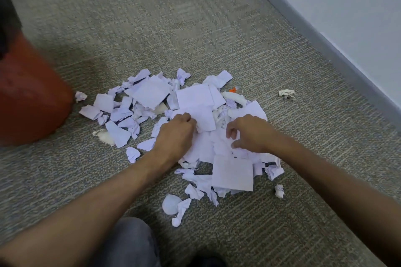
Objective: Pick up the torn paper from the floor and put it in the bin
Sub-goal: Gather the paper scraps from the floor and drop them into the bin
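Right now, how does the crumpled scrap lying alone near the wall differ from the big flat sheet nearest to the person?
The crumpled scrap is balled up and wrinkled; the flat sheet lies smooth and roughly square. The crumpled scrap is much smaller than the flat sheet. The crumpled scrap sits by itself on the carpet, apart from the pile, while the flat sheet lies on other pieces at the pile's near edge. The scrap looks cream, the sheet pale lilac-white. Neither hand touches either; both are paper still on the floor.

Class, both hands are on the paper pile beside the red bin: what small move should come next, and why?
Probably close both hands round a bunch of paper and lift it. Their fingers already rest curled on the pile's middle, and the bin stands close on the left.
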`<act>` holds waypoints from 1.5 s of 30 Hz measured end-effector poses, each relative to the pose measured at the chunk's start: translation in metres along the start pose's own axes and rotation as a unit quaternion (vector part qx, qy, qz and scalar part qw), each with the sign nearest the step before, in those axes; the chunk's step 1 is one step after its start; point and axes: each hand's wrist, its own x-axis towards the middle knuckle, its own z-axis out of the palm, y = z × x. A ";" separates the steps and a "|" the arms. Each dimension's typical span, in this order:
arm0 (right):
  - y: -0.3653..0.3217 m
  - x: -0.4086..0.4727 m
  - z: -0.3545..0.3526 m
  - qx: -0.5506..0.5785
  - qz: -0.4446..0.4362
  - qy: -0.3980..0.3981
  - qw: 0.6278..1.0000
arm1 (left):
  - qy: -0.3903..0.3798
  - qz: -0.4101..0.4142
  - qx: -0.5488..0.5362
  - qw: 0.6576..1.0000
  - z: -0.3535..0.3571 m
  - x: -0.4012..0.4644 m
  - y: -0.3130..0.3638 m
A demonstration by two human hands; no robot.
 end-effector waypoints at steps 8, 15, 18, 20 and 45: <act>0.008 -0.042 -0.009 -0.052 0.053 -0.008 0.997 | -0.024 -0.073 0.024 0.997 -0.005 -0.031 0.000; -0.005 -0.060 0.006 0.059 0.067 -0.005 0.996 | -0.034 -0.126 -0.120 0.984 -0.005 -0.061 0.006; -0.009 -0.076 0.019 0.068 0.041 -0.014 0.997 | -0.023 -0.154 -0.200 0.967 0.001 -0.069 0.005; -0.009 -0.083 0.031 0.060 0.039 0.016 0.997 | -0.031 -0.175 -0.243 0.954 0.005 -0.071 0.008; -0.043 -0.046 0.055 0.339 0.063 0.088 0.934 | 0.150 -0.178 -0.348 0.908 -0.004 -0.061 -0.008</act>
